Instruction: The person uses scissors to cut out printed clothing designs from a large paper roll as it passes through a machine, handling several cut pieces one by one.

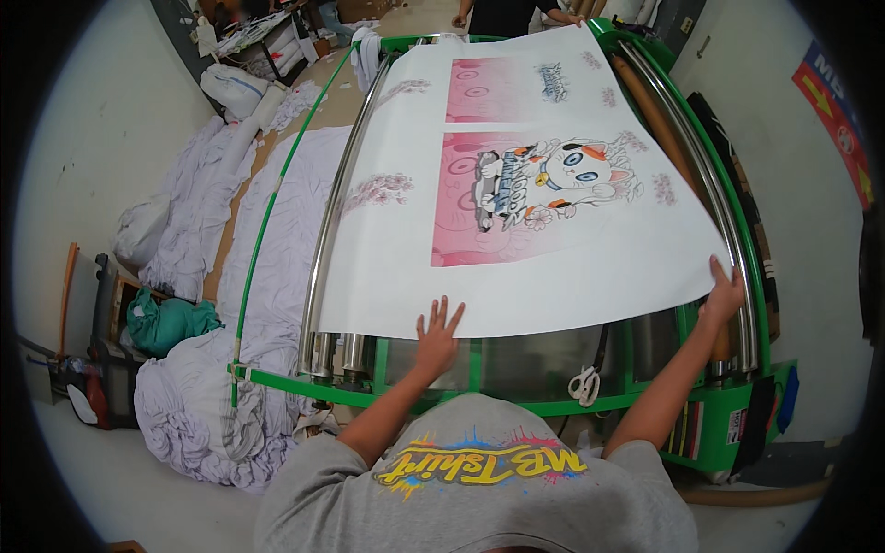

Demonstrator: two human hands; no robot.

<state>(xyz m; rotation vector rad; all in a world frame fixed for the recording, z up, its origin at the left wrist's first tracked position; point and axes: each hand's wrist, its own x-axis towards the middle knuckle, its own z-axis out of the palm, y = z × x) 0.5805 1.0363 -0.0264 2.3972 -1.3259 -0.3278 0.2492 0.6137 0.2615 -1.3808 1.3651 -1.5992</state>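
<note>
A large white printed sheet point(387, 267) lies across a green-framed roller machine point(544, 405). Pink panels, a cartoon cat and small blossom prints cover parts of it. My left hand point(438, 343) rests on the sheet's near edge, left of the middle, with fingers spread flat. At the near right corner, my right hand point(725, 293) grips the edge beside the steel roller point(742, 267); its thumb is hidden. At the far end, another person's hand point(578, 20) is at the sheet's far right corner.
White-handled scissors point(584, 385) hang at the machine's near bar. A brown tube point(659, 115) runs along the right side. Pale fabric point(295, 203) spreads at the left, with a heap point(207, 410) near a green bundle point(166, 321). A thin green rod point(275, 194) edges the left side.
</note>
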